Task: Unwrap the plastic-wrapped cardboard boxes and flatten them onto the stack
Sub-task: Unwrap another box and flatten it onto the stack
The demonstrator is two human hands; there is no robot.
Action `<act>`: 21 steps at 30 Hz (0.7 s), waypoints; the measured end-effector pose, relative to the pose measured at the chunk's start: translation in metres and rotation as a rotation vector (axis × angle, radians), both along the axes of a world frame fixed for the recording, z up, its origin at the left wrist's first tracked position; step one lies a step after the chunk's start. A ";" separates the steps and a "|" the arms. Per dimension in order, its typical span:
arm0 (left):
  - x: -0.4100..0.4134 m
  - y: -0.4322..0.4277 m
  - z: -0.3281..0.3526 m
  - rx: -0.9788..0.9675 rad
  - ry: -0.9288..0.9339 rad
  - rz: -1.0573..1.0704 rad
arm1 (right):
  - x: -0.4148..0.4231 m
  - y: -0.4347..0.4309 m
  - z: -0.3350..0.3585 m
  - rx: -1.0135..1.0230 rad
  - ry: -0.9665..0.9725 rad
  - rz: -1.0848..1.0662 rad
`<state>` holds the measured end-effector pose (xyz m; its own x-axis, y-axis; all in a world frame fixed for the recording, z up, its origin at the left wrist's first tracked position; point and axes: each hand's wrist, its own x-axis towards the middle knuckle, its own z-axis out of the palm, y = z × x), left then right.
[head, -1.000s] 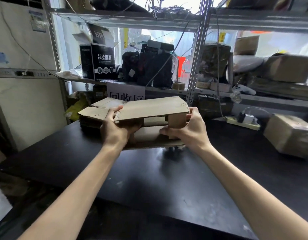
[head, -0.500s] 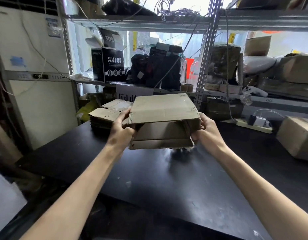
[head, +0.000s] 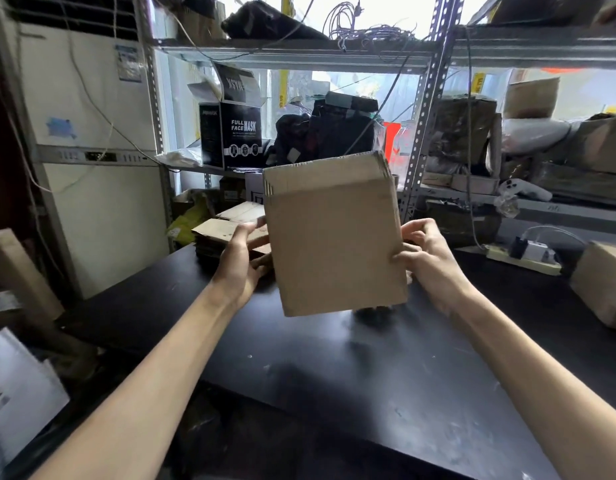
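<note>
Two hands hold one cardboard box [head: 334,237] up in the air over the black surface [head: 334,375], approx. mid-frame, w/ its broad plain face turned toward the person. The box is tilted a bit, top leaning left, & a fold line runs across near its top edge. No plastic wrap shows on this face.

The left hand [head: 242,261] is at the box's left edge, lower half. Its fingers [head: 261,265] are bent round that edge, grasping the box, tips hidden behind the board. The right hand [head: 427,258] grasps the right edge at about the same height: thumb pressed on the front face, the other fingers curled behind. Both forearms reach in from the bottom corners.

The stack of flattened cardboard [head: 226,230] sits on the surface at its far left, behind the left hand & just left of the held box, not touching it as far as I can tell.

Behind it all stands a metal shelf rack [head: 422,109]. On it, a black mask carton [head: 242,136] w/ its lid flaps up, dark bundles next to that, & brown parcels to the right. A power strip [head: 521,261] lies on the surface at far right, w/ another brown box [head: 601,285] near it by the frame edge. A small dark object below the held box is too blurred to ID.
</note>
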<state>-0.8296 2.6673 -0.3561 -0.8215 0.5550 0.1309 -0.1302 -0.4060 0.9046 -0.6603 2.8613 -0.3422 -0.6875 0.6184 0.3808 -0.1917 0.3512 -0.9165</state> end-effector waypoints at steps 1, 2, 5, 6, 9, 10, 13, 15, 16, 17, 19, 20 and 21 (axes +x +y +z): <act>0.000 -0.001 0.002 0.025 -0.026 0.013 | 0.000 -0.002 0.001 0.005 0.015 0.016; 0.001 -0.001 0.004 0.036 -0.054 0.034 | 0.000 -0.003 0.000 0.001 0.027 0.038; -0.002 -0.005 0.010 0.035 -0.101 0.098 | 0.002 -0.003 0.003 -0.100 0.051 0.109; -0.004 -0.006 0.011 0.020 -0.105 0.106 | 0.003 -0.003 0.006 -0.155 0.048 0.101; -0.006 -0.010 0.013 -0.055 -0.076 0.110 | 0.001 -0.004 0.012 -0.277 0.060 0.010; -0.006 -0.011 0.014 -0.077 -0.061 0.101 | -0.001 -0.005 0.014 -0.300 0.087 -0.038; -0.006 -0.012 0.012 -0.099 -0.031 0.001 | -0.004 -0.010 0.020 -0.305 0.132 -0.079; -0.008 -0.016 0.009 -0.075 -0.021 -0.072 | -0.003 -0.007 0.024 -0.233 0.093 -0.045; -0.010 -0.018 0.008 -0.066 -0.012 -0.104 | -0.002 -0.004 0.026 -0.186 0.044 -0.031; -0.012 -0.021 0.007 -0.068 0.009 -0.134 | 0.000 -0.003 0.029 -0.157 0.002 -0.012; -0.013 -0.026 0.010 -0.084 0.066 -0.196 | 0.002 -0.004 0.035 -0.140 -0.033 0.032; -0.012 -0.026 0.012 -0.094 0.091 -0.225 | 0.001 -0.007 0.037 -0.120 -0.049 0.024; -0.010 -0.026 0.015 -0.106 0.121 -0.244 | 0.000 -0.010 0.039 -0.085 -0.073 -0.005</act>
